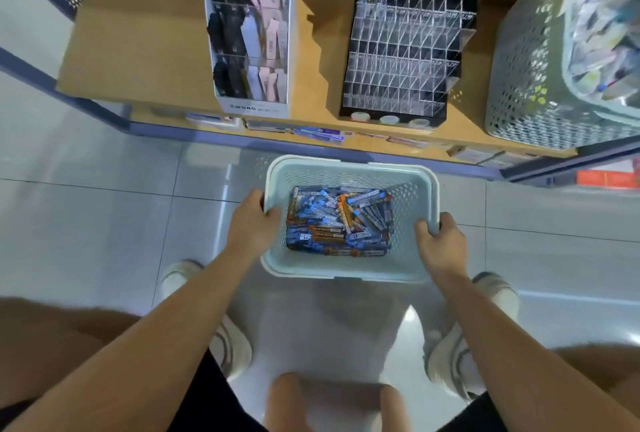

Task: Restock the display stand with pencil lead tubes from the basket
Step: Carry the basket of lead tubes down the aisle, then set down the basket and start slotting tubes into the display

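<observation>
Both hands, left hand [254, 220] and right hand [441, 241], grip opposite rims of the basket [349, 267]. Keep it level so the lead tubes [337, 222] stay put. Set it close below the display stand [401, 50], upper centre.

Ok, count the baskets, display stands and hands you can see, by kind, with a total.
Baskets: 2 (held basket, shelf basket)
Stands: 2 (lead stand, MONO stand)
Hands: 2 (left hand, right hand, both gripping the held basket's rim)
Total: 6
</observation>
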